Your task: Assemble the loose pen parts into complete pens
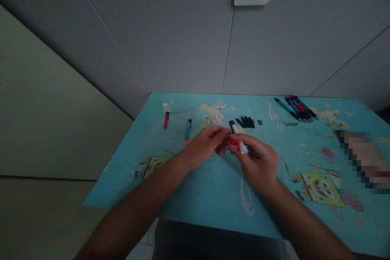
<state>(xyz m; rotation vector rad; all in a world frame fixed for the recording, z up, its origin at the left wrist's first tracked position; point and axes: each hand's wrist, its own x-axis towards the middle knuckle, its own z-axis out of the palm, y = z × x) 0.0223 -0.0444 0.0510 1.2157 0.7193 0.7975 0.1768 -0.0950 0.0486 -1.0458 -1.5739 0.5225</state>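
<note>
My left hand (213,141) and my right hand (257,158) meet above the middle of the table, fingers closed. A short red pen barrel (233,141) pokes out from my left fingertips, its open end toward my right hand. Between the thumb and fingers of my right hand is a slim white tube-like pen part (238,135) with a clear lower end, crossing close to the red barrel. Just behind the fingertips lie thin white refills (217,120) and several black pen grips (246,122). Fingers hide part of both held pieces.
On the blue cartoon-print table (201,195), a red barrel (166,120) and a teal barrel (188,129) lie at left. Several pens (300,109) are grouped at back right. Small black bits (260,122) lie beside the grips. A blurred-out object (367,158) is at far right.
</note>
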